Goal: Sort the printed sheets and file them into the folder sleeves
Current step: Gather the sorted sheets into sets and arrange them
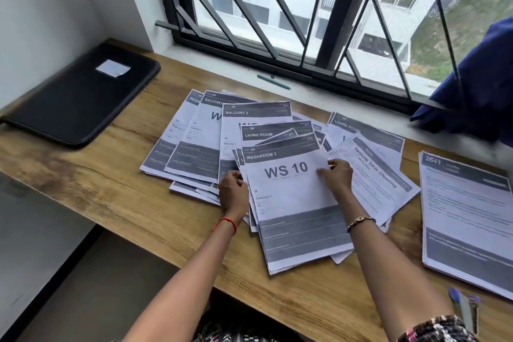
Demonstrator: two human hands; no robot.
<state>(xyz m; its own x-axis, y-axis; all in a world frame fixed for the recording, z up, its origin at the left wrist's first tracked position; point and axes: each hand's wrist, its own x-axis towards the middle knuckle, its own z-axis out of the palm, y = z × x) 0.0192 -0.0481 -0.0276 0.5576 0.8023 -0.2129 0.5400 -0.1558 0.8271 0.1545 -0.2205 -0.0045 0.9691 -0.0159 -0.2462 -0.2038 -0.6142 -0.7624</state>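
Observation:
Printed sheets lie fanned across the wooden desk (111, 191). On top lies one headed WASHROOM 2, WS 10 (291, 203). My left hand (232, 191) grips the left edge of that sheet and the sheets under it. My right hand (337, 176) holds its right edge, thumb on top. Behind it lie sheets headed LIVING ROOM (266, 133) and BALCONY 3 (249, 114). A Bedside Table Cleaning sheet (380, 175) slants to the right. The closed black folder (80, 100) lies at the far left of the desk, apart from both hands.
A separate stack of sheets (466, 219) sits at the desk's right edge. A green pen (273, 81) lies on the window sill. Blue cloth (483, 83) hangs at the right by the barred window. The desk's front edge runs diagonally below my arms.

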